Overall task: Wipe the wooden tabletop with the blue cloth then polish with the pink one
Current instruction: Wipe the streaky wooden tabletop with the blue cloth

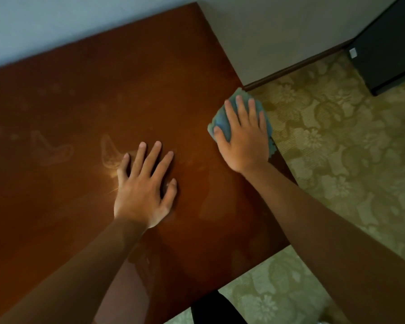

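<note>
The step in hand was the first one: wiping with the blue cloth (pixel 222 122). The right hand (pixel 242 136) lay flat on the cloth with straight, spread fingers, pressing it onto the wooden table (pixel 103 90) at the table's right edge, right of frame centre. Part of the cloth overhung that edge. The grip was therefore a flat press, not a pinch. The left hand (pixel 143 190) rested palm-down on bare wood at frame centre, fingers spread and holding nothing, apparently as a brace. Pale smears (pixel 110 152) showed on the surface left of this hand, so wiping appeared unfinished. The next move likely called for drawing the cloth leftward across those marks under steady pressure. The pink cloth was not in view.
</note>
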